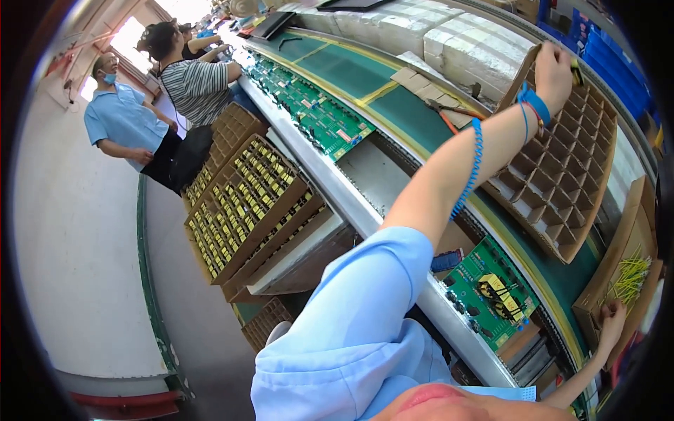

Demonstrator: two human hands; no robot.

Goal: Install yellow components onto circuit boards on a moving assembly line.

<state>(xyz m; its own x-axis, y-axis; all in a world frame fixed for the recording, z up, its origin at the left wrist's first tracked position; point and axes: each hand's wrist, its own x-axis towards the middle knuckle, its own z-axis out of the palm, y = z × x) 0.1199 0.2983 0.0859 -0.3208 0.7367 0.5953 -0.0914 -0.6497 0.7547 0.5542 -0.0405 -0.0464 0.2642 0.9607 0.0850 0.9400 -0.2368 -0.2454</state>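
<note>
My left hand [553,77], wearing a blue wrist strap [537,105] with a coiled cord, reaches across to a cardboard divider tray [590,210]. Its fingers are curled closed at the tray's far end, against a small yellow-and-black component [577,72]. Most of the tray's visible cells hold nothing. At the lower right, my right hand [613,323] is in a shallow cardboard box [590,298], beside a heap of thin yellow-green strips [632,274]. Those fingers are bent together; what they pinch is too small to make out. Below my left arm lies a green circuit board [467,281] carrying a yellow-and-black transformer [500,298].
A metal-edged conveyor [337,203] runs diagonally, with more circuit boards [309,105] along it. Cutters with red handles [449,116] lie on cardboard. Trays of yellow components [246,203] stand at left. White foam blocks [477,56] line the far side. Several people [196,77] are at the far left.
</note>
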